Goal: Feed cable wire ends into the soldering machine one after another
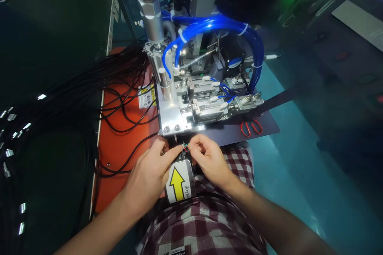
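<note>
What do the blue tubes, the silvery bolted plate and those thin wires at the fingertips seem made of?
Blue tubes: probably smooth plastic, judging by glossy highlights along their bends.
Bolted plate: likely bare metal, smooth and silvery with a bright sheen.
Thin wires: perhaps plastic-coated metal; green and red show, but they're too small to judge finish.

One head-worn camera faces forward and down. The left hand [150, 173] and right hand [212, 163] are near, the machine [209, 109] beyond.

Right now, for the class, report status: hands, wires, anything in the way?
Left hand: thumb at the thin coloured wires. Right hand: fingertips apparently pinching them. Red-handled scissors lie aside, seemingly not in the way.
</note>
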A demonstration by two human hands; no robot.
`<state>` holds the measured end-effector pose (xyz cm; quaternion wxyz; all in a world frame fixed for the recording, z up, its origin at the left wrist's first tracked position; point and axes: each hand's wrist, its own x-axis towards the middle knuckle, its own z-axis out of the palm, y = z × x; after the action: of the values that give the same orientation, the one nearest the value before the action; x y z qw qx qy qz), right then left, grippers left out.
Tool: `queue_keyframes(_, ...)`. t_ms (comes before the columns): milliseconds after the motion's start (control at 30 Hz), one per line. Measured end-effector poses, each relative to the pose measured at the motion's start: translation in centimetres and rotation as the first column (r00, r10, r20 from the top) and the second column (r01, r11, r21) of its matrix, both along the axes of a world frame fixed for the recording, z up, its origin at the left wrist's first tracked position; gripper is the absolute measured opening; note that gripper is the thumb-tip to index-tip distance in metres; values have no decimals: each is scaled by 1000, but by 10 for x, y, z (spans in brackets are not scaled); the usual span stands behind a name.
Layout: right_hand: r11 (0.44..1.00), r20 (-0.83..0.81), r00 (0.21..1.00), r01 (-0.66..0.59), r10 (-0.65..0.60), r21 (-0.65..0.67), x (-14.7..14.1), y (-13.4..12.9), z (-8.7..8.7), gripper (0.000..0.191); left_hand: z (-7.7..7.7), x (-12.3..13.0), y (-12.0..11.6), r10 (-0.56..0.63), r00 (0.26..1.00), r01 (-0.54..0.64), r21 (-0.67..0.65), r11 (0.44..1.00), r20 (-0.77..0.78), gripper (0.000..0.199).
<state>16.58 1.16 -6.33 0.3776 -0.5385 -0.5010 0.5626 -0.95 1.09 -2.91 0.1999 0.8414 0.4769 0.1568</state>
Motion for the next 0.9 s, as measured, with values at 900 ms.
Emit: queue_keyframes(900,987,-142,989,-49,27,-151,3,3,4,17,2,-1,1,-42,989,40,-15,999,-141,41)
